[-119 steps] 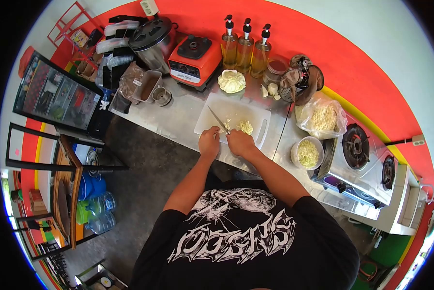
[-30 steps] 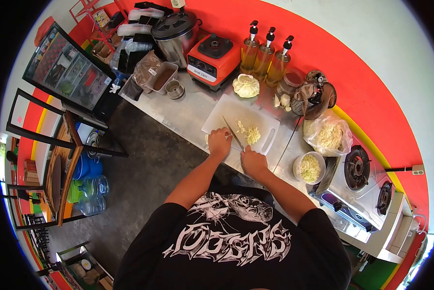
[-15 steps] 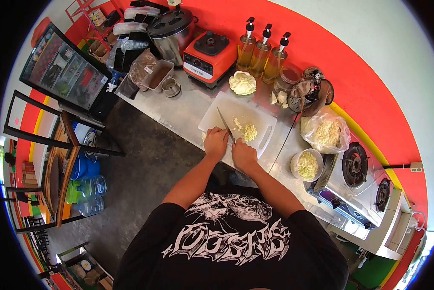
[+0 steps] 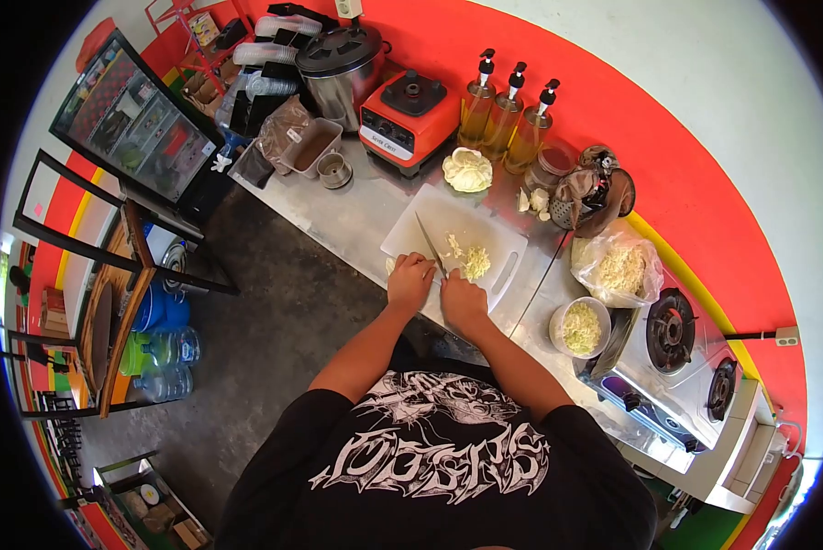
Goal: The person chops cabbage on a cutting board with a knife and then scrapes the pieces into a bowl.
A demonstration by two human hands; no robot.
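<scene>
My right hand is closed around the handle of a kitchen knife, its blade pointing away across a white cutting board. Beside the blade, my left hand has its fingers curled down at the board's near left edge. A pale piece of what looks like cabbage peeks out beside those fingers; the rest is hidden under them. Right of the knife lies a small heap of chopped cabbage, with loose bits nearby. Past the board's far edge sits a larger piece of cabbage.
A tub of chopped cabbage and a bag of pale shreds stand to the right, near a gas stove. Along the wall are oil bottles, a red blender base, a steel pot and garlic.
The camera view has shifted slightly, so the counter things appear a little lower and to the right. Both hands keep nearly the same places around the knife and board.
</scene>
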